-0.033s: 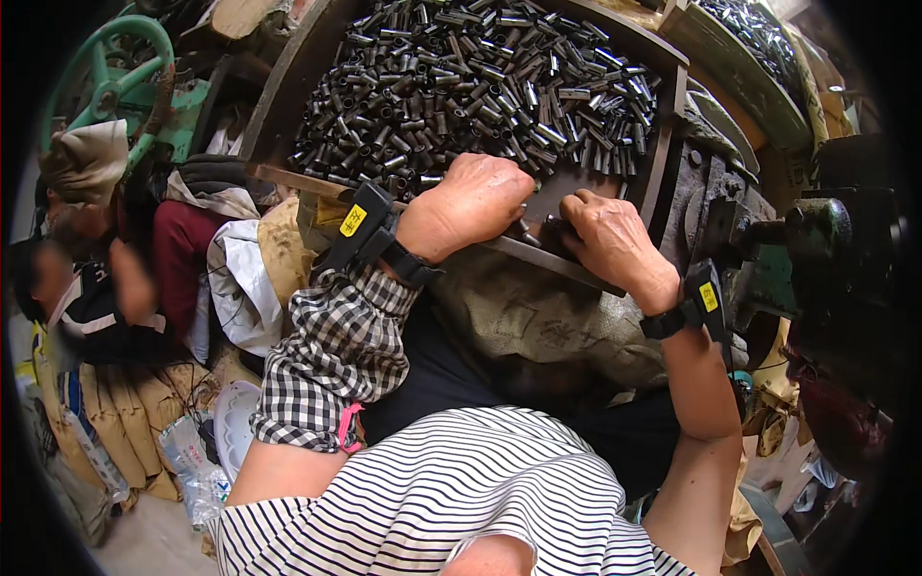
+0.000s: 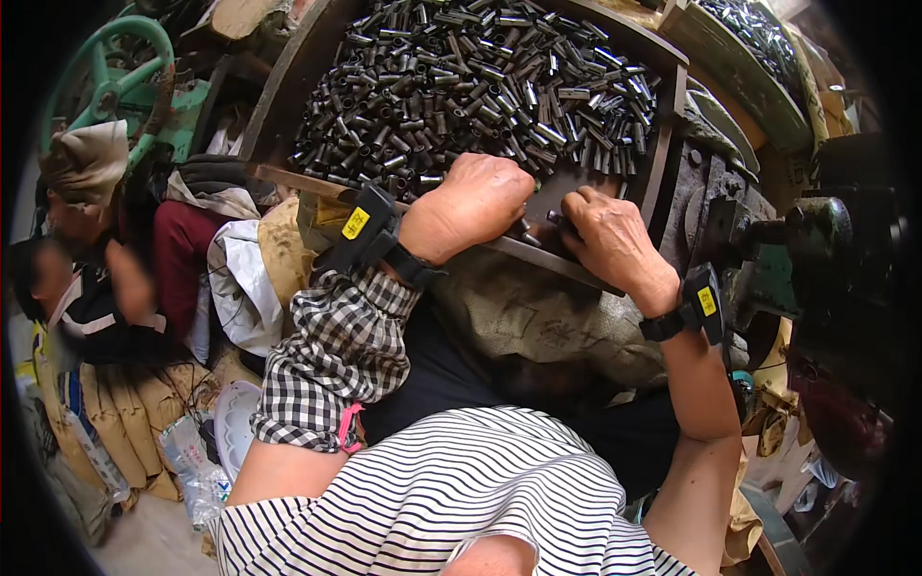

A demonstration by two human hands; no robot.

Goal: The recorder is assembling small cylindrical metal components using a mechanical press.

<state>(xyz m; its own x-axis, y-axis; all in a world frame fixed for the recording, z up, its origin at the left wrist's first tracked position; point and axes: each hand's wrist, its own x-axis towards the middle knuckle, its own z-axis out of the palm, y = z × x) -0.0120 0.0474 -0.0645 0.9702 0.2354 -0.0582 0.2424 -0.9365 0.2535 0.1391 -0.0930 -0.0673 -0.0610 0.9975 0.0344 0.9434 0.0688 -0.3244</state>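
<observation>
Many short dark metal tubes (image 2: 432, 91) lie heaped in a wooden tray (image 2: 663, 158) in front of me. My left hand (image 2: 468, 206) is closed above the tray's near edge, knuckles up. Its fingertips are hidden, and a small shiny metal piece (image 2: 528, 233) shows just below them. To its right, my right hand (image 2: 615, 235) is closed too, fingers curled inward over the tray's near right corner. A small dark metal tube (image 2: 554, 218) shows at its fingertips. Between the hands the tray's bare bottom (image 2: 576, 180) shows.
A green handwheel (image 2: 106, 86) stands at the far left, above another person's arm (image 2: 130, 278). Dark machinery (image 2: 816, 250) rises on the right. A second tray of metal pieces (image 2: 754, 48) is at the far right. A sack-like cloth (image 2: 538, 312) hangs below the tray.
My right hand has shifted very slightly, and the small tube at its fingertips shows a little differently. My left hand stays almost where it was.
</observation>
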